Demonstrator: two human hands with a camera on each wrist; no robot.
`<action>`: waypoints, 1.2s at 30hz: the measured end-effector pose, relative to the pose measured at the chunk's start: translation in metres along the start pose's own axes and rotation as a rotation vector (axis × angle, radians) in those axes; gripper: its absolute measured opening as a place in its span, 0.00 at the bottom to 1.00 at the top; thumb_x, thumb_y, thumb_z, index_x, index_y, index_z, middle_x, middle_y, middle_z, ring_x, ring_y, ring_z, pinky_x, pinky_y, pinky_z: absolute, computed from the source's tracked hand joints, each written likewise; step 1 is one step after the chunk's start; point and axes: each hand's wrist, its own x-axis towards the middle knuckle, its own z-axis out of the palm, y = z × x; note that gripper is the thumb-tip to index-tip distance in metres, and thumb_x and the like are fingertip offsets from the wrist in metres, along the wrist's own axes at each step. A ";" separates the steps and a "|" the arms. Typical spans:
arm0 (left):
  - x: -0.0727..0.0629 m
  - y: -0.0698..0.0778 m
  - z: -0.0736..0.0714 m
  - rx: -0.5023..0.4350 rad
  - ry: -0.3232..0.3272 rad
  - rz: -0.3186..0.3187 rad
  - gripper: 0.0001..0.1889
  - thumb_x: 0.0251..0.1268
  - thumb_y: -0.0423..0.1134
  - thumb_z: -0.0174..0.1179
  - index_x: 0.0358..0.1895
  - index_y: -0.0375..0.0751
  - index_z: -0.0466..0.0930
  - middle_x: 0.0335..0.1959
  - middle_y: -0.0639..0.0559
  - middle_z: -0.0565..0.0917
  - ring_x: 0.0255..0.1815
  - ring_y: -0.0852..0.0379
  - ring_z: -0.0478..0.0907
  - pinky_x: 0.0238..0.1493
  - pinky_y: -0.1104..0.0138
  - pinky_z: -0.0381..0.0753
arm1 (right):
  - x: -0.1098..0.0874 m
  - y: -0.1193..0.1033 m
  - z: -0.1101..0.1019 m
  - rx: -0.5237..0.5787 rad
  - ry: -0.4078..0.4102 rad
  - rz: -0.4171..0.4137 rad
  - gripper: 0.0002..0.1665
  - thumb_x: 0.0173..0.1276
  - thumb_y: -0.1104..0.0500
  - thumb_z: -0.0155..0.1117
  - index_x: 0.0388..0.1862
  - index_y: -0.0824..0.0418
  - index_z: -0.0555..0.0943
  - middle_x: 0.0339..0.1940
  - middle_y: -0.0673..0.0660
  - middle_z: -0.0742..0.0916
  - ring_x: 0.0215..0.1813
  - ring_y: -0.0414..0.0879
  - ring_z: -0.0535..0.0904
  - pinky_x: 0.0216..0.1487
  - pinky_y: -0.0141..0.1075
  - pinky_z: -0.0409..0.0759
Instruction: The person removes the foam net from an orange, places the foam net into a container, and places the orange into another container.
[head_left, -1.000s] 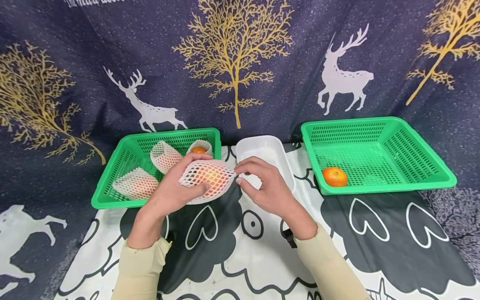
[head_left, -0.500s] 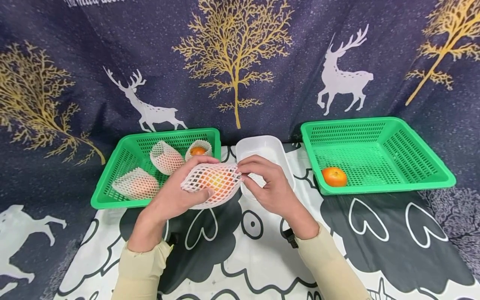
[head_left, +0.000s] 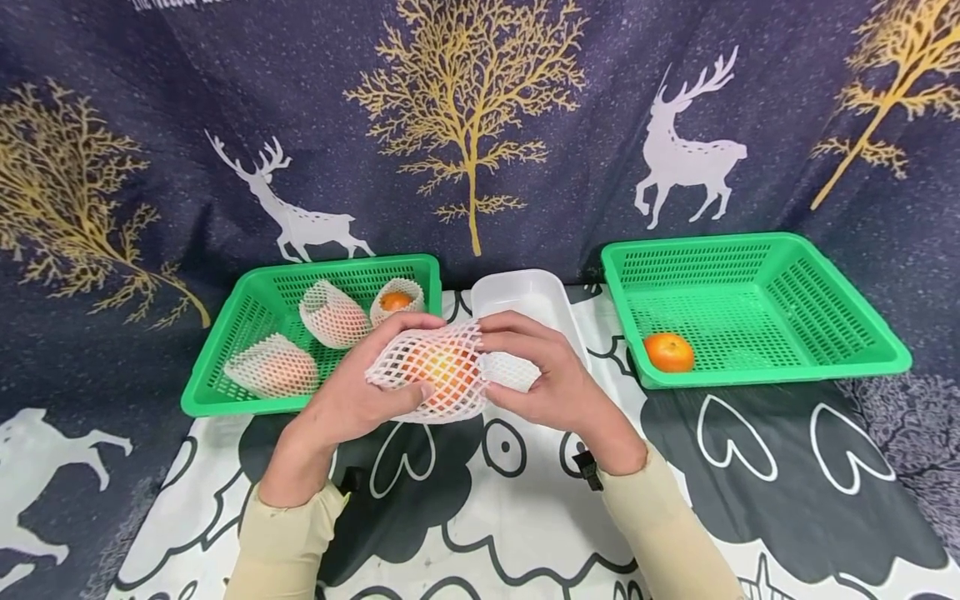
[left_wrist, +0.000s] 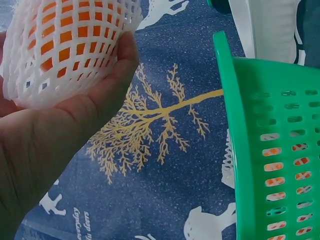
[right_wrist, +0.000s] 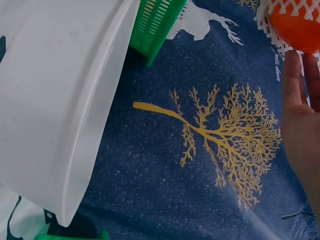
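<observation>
An orange (head_left: 444, 371) sits inside a white foam net sleeve (head_left: 390, 358), held up between both hands over the front of the table. My left hand (head_left: 356, 392) grips the net and orange from the left, its thumb across the front. In the left wrist view the mesh (left_wrist: 75, 55) wraps the orange closely. My right hand (head_left: 543, 367) pinches the sleeve's right end between fingers and thumb. In the right wrist view the fingers of my right hand (right_wrist: 307, 110) touch the bare underside of the orange (right_wrist: 292, 30), where the net's edge is spread.
A left green basket (head_left: 217, 350) holds several netted fruits (head_left: 333, 315). A right green basket (head_left: 757, 379) holds one bare orange (head_left: 669, 353). Between them stands a white tray (head_left: 517, 279), with a white foam net (head_left: 508, 372) showing behind my right hand. A patterned cloth covers the table.
My right hand's fingers have shifted from pinching the gathered tip of the net to its widened right end. The net's right end is now spread, and the orange has moved slightly right within it.
</observation>
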 end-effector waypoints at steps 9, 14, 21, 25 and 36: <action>0.002 0.000 0.004 0.017 0.046 -0.001 0.37 0.62 0.27 0.69 0.74 0.38 0.64 0.66 0.41 0.73 0.52 0.42 0.80 0.48 0.64 0.87 | 0.001 -0.002 -0.001 -0.062 -0.088 -0.031 0.35 0.57 0.67 0.83 0.65 0.64 0.82 0.68 0.63 0.80 0.68 0.55 0.77 0.70 0.42 0.77; 0.003 0.000 0.006 0.024 0.059 -0.014 0.36 0.62 0.28 0.70 0.73 0.37 0.65 0.62 0.39 0.74 0.50 0.42 0.80 0.46 0.63 0.87 | 0.004 -0.006 0.001 -0.100 -0.126 -0.028 0.37 0.59 0.64 0.82 0.68 0.62 0.80 0.70 0.60 0.79 0.69 0.52 0.76 0.71 0.42 0.76; 0.004 0.002 0.010 0.051 0.065 -0.033 0.36 0.62 0.28 0.72 0.72 0.41 0.66 0.62 0.41 0.75 0.51 0.41 0.81 0.46 0.63 0.88 | 0.003 -0.010 0.004 -0.205 -0.163 -0.006 0.38 0.60 0.60 0.82 0.69 0.60 0.79 0.72 0.58 0.77 0.71 0.50 0.74 0.72 0.40 0.76; 0.005 0.001 0.013 0.069 0.070 -0.036 0.37 0.63 0.29 0.73 0.72 0.41 0.66 0.63 0.42 0.76 0.51 0.41 0.81 0.47 0.62 0.88 | 0.003 -0.012 0.006 -0.257 -0.181 0.007 0.40 0.59 0.59 0.84 0.70 0.61 0.78 0.73 0.58 0.76 0.72 0.50 0.72 0.73 0.40 0.74; 0.006 0.000 0.019 0.093 0.091 -0.066 0.36 0.64 0.32 0.75 0.72 0.44 0.65 0.63 0.43 0.75 0.52 0.42 0.82 0.46 0.60 0.89 | 0.005 -0.014 0.009 -0.347 -0.198 0.008 0.40 0.53 0.63 0.82 0.66 0.61 0.77 0.71 0.58 0.74 0.69 0.50 0.71 0.68 0.39 0.74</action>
